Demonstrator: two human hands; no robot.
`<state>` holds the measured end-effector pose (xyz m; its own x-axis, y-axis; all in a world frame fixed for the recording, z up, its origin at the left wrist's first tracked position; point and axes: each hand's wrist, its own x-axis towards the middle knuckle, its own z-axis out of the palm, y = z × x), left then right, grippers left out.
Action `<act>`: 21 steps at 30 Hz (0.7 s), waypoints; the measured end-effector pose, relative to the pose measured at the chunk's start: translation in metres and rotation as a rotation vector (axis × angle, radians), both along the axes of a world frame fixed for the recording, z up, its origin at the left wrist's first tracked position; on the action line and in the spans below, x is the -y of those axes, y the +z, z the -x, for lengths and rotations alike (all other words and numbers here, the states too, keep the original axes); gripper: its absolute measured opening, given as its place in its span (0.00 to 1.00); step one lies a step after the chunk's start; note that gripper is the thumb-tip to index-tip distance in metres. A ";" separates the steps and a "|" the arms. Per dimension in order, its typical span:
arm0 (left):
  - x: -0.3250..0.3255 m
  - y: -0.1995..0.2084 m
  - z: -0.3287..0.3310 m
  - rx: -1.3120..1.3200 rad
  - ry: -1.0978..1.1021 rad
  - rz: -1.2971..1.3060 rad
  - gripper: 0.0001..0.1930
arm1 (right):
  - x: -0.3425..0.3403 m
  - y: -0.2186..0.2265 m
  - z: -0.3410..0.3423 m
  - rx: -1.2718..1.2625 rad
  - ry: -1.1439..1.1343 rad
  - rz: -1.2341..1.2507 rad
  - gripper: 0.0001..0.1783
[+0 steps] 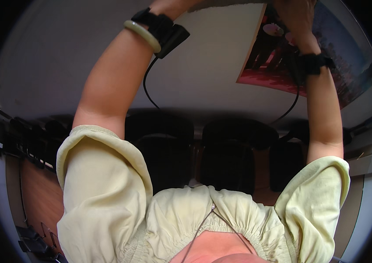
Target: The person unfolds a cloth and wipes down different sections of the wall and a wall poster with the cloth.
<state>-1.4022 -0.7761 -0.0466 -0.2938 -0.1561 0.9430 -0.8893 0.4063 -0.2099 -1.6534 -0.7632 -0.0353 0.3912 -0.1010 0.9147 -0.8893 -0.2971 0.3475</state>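
Note:
Both my arms are raised toward the top edge of the picture. Only the wrist end of my left hand (173, 6) shows there, and its fingers are out of sight. A pale bangle (142, 36) and a black strap with a black box (173, 40) sit on that wrist. My right hand (299, 18) is in front of a coloured picture (265, 65) on the pale wall, its fingers dark and cut off by the edge. A black strap (315, 64) rings this wrist. Between the hands runs a grey, rough-edged strip (227, 5); whether either hand holds it, I cannot tell.
Black chairs (225, 162) stand below the pale wall (208, 52), close in front of me. Black cables (145, 81) hang from the wrists. To the left are a brown floor (39, 188) and more dark chairs (35, 241).

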 end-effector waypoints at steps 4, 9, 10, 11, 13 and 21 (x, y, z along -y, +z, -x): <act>0.006 -0.006 0.010 0.017 0.013 0.061 0.43 | 0.015 0.020 -0.009 0.003 -0.093 0.024 0.22; 0.009 -0.011 0.006 0.051 0.020 0.104 0.43 | 0.028 0.011 -0.033 0.046 -0.101 0.020 0.24; 0.010 -0.011 0.009 0.049 0.006 0.111 0.43 | 0.027 0.010 -0.034 0.059 -0.105 0.014 0.24; 0.010 -0.010 0.012 0.048 0.002 0.113 0.43 | 0.028 0.009 -0.035 0.067 -0.100 0.007 0.25; 0.013 -0.009 0.011 0.058 0.003 0.118 0.43 | 0.031 0.004 -0.041 0.093 -0.074 0.000 0.26; 0.016 -0.024 0.015 0.084 -0.003 0.114 0.43 | 0.022 -0.037 -0.048 0.199 -0.045 -0.078 0.30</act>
